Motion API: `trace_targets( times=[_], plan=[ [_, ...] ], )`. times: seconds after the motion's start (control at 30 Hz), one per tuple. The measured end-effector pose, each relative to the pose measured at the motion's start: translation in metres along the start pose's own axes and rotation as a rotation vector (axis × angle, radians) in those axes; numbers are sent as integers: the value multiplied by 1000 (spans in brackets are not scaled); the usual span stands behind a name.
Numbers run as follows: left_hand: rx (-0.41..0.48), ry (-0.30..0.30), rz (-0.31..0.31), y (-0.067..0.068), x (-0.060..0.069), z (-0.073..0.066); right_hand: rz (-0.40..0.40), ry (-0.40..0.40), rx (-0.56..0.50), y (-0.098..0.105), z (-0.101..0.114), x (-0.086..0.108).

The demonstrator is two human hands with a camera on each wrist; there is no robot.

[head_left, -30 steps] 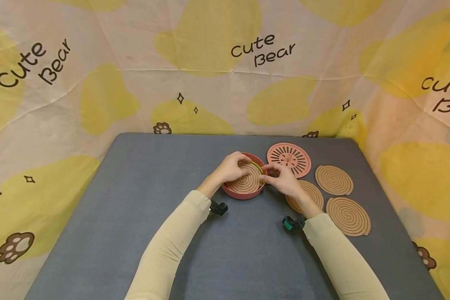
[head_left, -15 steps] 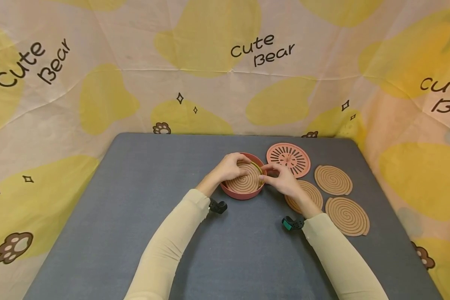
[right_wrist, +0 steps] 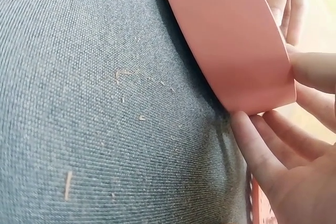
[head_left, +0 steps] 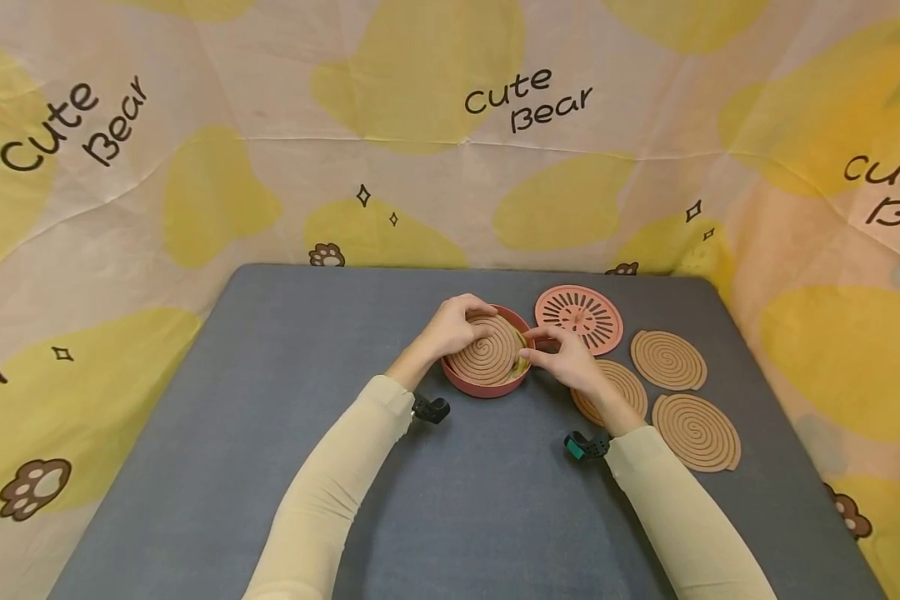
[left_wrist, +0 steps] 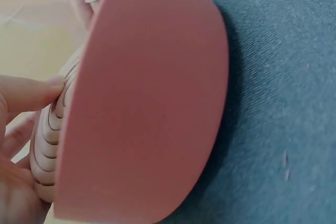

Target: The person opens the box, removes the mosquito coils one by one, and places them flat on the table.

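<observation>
A brown mosquito coil lies tilted in a round red container, its left side raised. My left hand grips the coil at its upper left edge. In the left wrist view, the thumb lies on the coil, which stands partly above the rim of the container. My right hand holds the container's right side, thumb at the rim and fingers against the outer wall in the right wrist view. Something yellow-green shows inside along the right wall; what it is I cannot tell.
A pink slotted lid lies behind my right hand. Two more mosquito coils, one farther back and one nearer, lie to the right. A third coil is partly under my right forearm. Small brown crumbs dot the grey-blue table.
My left hand has risen a little and moved slightly left with the coil, which has tilted up and shifted from the container's right wall. My right hand has stayed at the container.
</observation>
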State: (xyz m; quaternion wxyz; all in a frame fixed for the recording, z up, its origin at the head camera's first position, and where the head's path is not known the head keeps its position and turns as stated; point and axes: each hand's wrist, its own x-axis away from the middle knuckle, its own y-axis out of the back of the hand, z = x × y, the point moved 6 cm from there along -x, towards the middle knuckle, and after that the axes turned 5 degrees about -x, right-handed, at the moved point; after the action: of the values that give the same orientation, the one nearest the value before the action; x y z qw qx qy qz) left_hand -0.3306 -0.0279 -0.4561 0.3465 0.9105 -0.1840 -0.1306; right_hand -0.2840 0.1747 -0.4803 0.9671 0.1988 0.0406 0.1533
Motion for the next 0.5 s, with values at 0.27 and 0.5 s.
trace_targets(
  times=[0.27, 0.5],
  plan=[
    [4, -14, -80, 23, 5, -6, -3, -9, -6, 0, -1, -1],
    [7, -25, -117, 44, 13, -14, -3, -17, -2, -1, 0, -1]
  ],
)
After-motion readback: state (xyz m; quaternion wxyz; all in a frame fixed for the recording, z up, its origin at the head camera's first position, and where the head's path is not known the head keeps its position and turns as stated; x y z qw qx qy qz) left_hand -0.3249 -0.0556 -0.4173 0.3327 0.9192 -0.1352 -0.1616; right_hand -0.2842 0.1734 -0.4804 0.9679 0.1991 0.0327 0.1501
